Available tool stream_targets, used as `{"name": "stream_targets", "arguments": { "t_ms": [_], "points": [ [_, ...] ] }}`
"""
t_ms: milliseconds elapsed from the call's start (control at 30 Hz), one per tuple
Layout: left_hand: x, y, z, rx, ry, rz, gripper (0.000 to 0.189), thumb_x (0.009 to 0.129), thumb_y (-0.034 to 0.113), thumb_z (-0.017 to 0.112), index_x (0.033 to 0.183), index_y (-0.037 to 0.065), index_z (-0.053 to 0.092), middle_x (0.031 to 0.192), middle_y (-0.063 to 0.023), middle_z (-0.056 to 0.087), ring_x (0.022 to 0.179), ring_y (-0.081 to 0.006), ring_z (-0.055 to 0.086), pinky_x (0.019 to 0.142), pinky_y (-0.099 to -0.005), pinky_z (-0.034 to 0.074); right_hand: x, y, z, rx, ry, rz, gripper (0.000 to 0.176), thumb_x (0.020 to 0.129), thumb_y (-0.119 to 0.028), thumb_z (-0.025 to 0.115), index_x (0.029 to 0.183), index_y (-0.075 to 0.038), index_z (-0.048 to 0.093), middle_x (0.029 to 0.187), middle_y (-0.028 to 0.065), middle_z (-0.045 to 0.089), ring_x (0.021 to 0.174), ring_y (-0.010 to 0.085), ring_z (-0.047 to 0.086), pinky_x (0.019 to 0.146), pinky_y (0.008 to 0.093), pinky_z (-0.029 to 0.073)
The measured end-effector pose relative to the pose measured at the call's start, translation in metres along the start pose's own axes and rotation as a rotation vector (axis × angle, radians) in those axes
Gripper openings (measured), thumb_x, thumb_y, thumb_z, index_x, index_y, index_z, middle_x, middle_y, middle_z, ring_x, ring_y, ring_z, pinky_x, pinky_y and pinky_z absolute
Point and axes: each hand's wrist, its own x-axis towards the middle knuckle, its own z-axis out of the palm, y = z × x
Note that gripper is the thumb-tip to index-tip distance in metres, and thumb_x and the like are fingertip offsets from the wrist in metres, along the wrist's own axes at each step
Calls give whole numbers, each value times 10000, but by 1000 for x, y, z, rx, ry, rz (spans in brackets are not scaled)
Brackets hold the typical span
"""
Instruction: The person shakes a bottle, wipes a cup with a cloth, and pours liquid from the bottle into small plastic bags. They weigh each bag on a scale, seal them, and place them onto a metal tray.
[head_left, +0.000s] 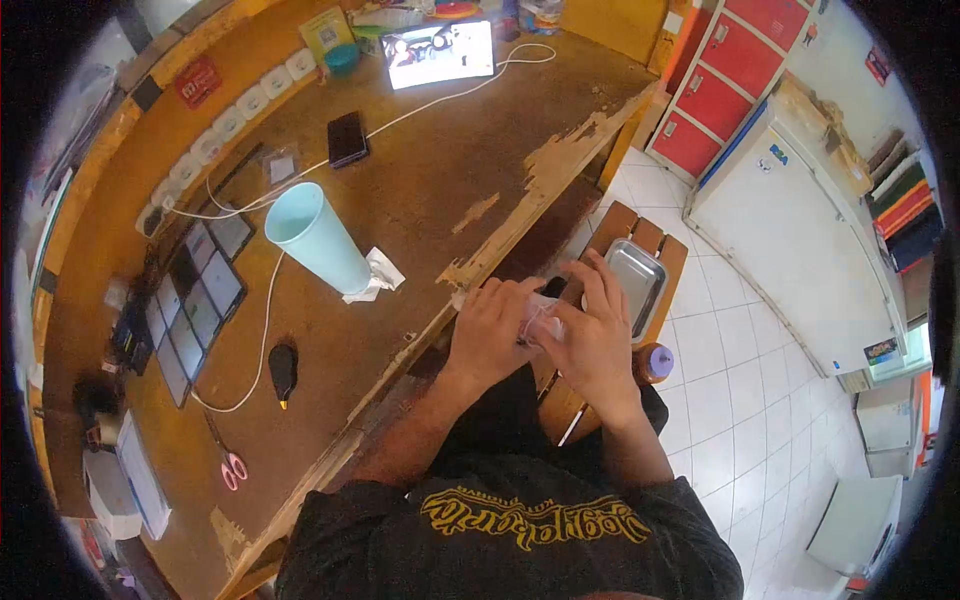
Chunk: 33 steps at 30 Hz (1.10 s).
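My left hand (487, 338) and my right hand (600, 350) meet just off the table's front edge, above my lap. Between their fingers is a small piece of crumpled clear plastic (541, 318), pinched from both sides; I cannot tell exactly what it is. Beyond my right hand, a rectangular metal tray (637, 272) rests on a slatted wooden stool (612, 228). A bottle with a purple cap (656, 361) stands near my right wrist. On the table to the left, a tall light-blue cup (322, 245) stands on a crumpled white tissue (385, 268).
The brown wooden table (420, 200) has a chipped front edge. On it lie a phone (347, 139), a lit tablet (438, 54), white cables, a black-handled tool (283, 375) and pink scissors (233, 470). A white chest freezer (790, 210) stands at the right.
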Motion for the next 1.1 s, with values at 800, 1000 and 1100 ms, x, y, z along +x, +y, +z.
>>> {"name": "stream_targets", "arguments": {
  "t_ms": [800,1000,1100],
  "points": [
    [22,8,-17,172,-20,-164,750,636,193,839,1278,68,473,1125,-154,583,1068,-370,576,879,-483,473,30,28,0,326,17,110,211,745,-53,744,878,22,598,796,151,620,728,222,629,667,324,493],
    [44,-18,-14,54,-67,-316,799,632,183,827,1324,48,449,1138,-204,595,1092,-427,580,952,-500,475,69,56,-18,267,158,204,212,788,-116,748,875,3,595,727,158,625,656,266,665,593,389,490],
    [65,-31,-18,-80,-60,-411,816,641,172,814,1350,37,433,1220,-212,566,1144,-426,565,991,-478,469,100,68,-35,644,345,114,153,870,-100,703,883,9,597,781,87,670,693,148,676,573,309,529]
  ]
}}
